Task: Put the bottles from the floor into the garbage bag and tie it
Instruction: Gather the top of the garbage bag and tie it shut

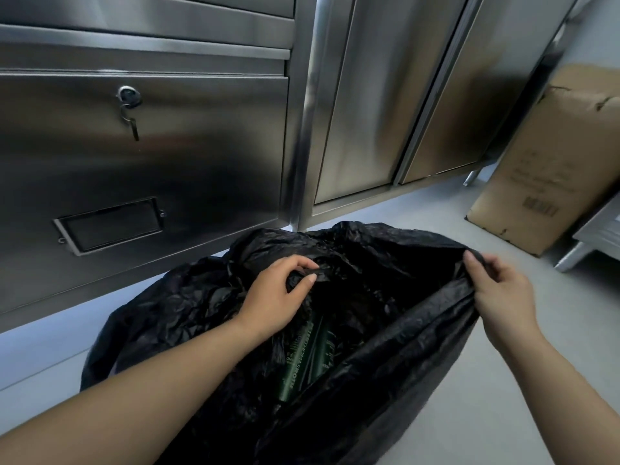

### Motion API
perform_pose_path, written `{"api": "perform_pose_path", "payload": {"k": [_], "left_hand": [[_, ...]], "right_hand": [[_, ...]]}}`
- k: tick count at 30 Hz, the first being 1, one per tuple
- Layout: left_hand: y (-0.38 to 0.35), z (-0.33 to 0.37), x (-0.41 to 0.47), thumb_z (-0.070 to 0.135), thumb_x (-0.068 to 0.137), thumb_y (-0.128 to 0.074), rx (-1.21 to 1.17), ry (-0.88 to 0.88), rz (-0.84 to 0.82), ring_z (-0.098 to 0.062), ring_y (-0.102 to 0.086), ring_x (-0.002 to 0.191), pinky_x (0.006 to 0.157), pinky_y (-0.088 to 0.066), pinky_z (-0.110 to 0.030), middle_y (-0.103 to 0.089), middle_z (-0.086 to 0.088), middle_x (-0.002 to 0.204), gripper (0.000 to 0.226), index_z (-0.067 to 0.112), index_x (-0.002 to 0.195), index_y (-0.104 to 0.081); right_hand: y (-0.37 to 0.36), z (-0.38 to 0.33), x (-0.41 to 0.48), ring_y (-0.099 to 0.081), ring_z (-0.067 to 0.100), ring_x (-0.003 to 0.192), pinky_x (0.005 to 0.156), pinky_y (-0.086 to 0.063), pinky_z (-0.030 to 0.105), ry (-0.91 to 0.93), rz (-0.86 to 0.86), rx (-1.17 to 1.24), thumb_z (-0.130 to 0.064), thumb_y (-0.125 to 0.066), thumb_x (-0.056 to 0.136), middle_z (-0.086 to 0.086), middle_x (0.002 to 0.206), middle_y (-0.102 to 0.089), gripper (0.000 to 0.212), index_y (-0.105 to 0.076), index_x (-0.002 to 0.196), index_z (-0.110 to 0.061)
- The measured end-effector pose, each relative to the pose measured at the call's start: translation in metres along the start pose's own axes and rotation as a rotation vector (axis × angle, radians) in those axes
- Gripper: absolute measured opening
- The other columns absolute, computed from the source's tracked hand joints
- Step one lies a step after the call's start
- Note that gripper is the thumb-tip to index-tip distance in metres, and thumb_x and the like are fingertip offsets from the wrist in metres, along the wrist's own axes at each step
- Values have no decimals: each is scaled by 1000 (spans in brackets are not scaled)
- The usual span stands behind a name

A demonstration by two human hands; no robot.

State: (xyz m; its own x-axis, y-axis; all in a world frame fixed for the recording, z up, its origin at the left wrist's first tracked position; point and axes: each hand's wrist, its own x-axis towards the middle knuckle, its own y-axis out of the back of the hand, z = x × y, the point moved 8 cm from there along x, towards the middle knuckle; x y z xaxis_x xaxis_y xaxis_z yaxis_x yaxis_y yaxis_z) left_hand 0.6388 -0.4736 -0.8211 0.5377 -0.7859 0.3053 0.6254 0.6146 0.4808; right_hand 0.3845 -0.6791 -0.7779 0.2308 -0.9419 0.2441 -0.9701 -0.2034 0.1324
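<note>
Green bottles [297, 364] lie inside the garbage bag [188, 303]; left hand [271, 297] and right hand [503, 292] each grasp its rim with curled fingers [298, 263]. Tying seems next: draw both edges together

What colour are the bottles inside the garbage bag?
Dark green with pale lettering; the bottles show in the head view, inside the black bag.

Dim, cool light glares softly off the steel cabinet [167, 156]; wide-angle distortion bends the edges.
</note>
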Motion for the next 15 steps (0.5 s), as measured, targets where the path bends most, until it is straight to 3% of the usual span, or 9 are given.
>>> {"api": "perform_pose_path", "payload": {"k": [3,6,10,13,15], "left_hand": [[-12,1,-5,30,87,-60,54,-24,-54,2,-54,94,80,-40,-14,-57,17,95,13,37,98,-59],[-12,-10,-10,38,83,-64,138,8,-68,-1,-52,94,78,-38,-17,-51,19,93,20,37,102,-57],[1,-26,-12,48,72,-71,268,68,20,3,-47,87,68,-37,-12,-43,21,92,44,42,112,-52],[1,-34,-10,48,72,-70,396,116,9,-4,-52,79,60,-49,-24,-41,15,98,58,48,123,-44],[-1,-38,-6,44,74,-68,491,132,10,-10,-54,74,57,-49,-29,-40,12,99,51,46,121,-48]], "right_hand": [[-5,26,-10,-56,-2,51,52,-46,12,-102,-73,-55,-17,-58,91,-10,58,-66,18,-61,73,-14],[-7,37,-14,-58,1,53,51,-46,12,-144,-92,-56,-20,-58,91,0,68,-66,19,-60,73,-13],[-13,30,-11,-61,-1,56,55,-48,10,-125,-87,-1,-18,-60,90,-11,62,-70,12,-63,78,-16],[-20,20,-14,-60,-2,55,53,-47,10,-93,-116,10,-18,-61,89,-15,62,-70,12,-63,77,-19],[-20,14,-16,-60,-3,54,52,-46,9,-75,-121,12,-19,-61,88,-15,62,-70,12,-62,76,-20]]}}
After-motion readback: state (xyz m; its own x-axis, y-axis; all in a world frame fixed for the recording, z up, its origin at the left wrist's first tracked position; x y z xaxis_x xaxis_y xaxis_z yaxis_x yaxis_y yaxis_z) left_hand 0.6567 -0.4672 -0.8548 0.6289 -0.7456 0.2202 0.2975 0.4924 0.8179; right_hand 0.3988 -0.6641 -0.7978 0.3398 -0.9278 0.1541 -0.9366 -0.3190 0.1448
